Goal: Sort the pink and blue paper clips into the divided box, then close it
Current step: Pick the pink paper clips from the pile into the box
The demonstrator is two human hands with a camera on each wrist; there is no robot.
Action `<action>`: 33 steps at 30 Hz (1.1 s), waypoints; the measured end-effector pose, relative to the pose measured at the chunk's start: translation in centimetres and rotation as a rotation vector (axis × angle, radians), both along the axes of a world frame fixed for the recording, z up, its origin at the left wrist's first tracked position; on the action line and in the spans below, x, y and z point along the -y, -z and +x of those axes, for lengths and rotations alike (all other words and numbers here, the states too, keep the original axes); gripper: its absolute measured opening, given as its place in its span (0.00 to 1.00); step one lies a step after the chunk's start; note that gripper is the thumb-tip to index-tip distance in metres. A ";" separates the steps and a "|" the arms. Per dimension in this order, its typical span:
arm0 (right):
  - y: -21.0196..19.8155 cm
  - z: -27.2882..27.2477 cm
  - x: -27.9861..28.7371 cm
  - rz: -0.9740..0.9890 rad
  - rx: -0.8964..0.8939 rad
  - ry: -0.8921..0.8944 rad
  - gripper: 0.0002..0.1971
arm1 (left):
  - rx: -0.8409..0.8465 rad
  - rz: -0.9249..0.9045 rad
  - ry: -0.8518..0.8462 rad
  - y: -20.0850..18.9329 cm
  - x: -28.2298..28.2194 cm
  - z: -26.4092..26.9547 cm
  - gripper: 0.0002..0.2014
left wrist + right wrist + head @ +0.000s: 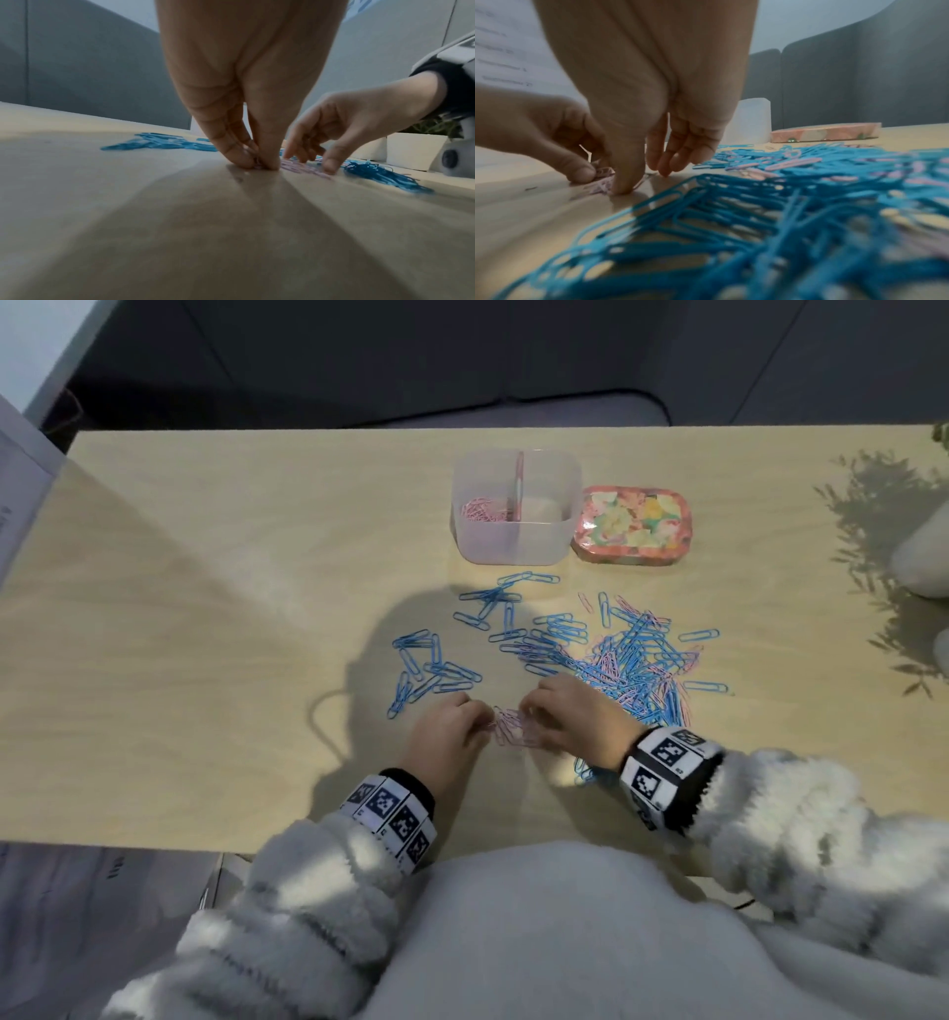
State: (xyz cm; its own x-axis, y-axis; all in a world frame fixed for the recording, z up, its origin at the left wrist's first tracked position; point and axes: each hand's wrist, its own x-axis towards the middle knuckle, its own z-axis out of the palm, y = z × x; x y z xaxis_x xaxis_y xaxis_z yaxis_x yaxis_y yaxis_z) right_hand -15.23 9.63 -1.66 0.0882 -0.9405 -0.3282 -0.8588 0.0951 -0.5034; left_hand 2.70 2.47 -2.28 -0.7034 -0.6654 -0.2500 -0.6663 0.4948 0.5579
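Note:
A small bunch of pink paper clips [513,730] lies on the table near its front edge, between my two hands. My left hand [485,724] pinches the bunch's left end between thumb and fingertips [239,160]. My right hand [529,716] brackets the right end, thumb [623,186] pressed down on the clips and the other fingers [667,168] touching the table behind them. The clear divided box [516,541] stands open farther back, with pink clips [480,509] in its left compartment. Its floral lid [631,526] lies flat to its right.
A mixed pile of blue and pink clips [631,660] spreads to the right of my hands. Loose blue clips [431,670] lie to the left and in front of the box. White pots [924,557] with a plant's shadow sit at the table's right edge.

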 end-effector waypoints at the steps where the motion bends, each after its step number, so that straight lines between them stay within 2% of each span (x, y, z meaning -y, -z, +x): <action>1: -0.1 0.3 0.4 0.004 0.012 0.021 0.16 | 0.007 0.012 0.008 0.0 0.0 -0.4 0.10; 3: 0.0 0.7 0.8 0.017 0.036 0.075 0.18 | 0.031 0.028 0.024 -0.1 0.2 -0.7 0.14; 7: 0.3 1.4 0.1 0.023 0.052 0.097 0.29 | 0.055 0.029 0.013 -0.1 0.0 -0.9 0.28; 9: 0.5 2.0 0.2 0.001 0.057 0.115 0.24 | 0.042 0.024 0.006 -0.2 -0.3 -1.3 0.25; 11: 0.6 2.2 0.6 -0.028 0.080 0.148 0.16 | 0.020 0.023 -0.007 -0.2 -0.2 -1.8 0.17; 13: 0.5 2.1 0.9 -0.040 0.107 0.184 0.12 | 0.014 0.021 -0.012 0.0 0.1 -1.9 0.15; 19: 0.4 2.1 1.0 -0.011 0.050 0.213 0.10 | -0.012 0.031 -0.014 0.4 -0.1 -2.1 0.12; 24: 0.6 2.1 1.2 0.026 -0.006 0.161 0.09 | 0.028 -0.016 0.001 0.4 -0.3 -2.3 0.09; 30: 0.2 0.9 1.3 0.086 0.040 0.155 0.09 | 0.013 0.050 0.035 -1.0 2.0 -1.8 0.04; 33: 0.1 0.3 1.2 0.099 0.092 0.185 0.07 | -0.065 0.095 -0.005 -2.7 4.4 -2.3 0.03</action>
State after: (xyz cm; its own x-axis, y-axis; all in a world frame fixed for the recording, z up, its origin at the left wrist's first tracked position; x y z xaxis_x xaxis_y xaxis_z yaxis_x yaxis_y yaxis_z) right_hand -14.88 8.40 -1.76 -0.0490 -0.9071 -0.4180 -0.7732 0.2994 -0.5590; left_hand 0.43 -1.92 0.42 -0.7171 -0.6444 -0.2656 -0.6292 0.4346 0.6444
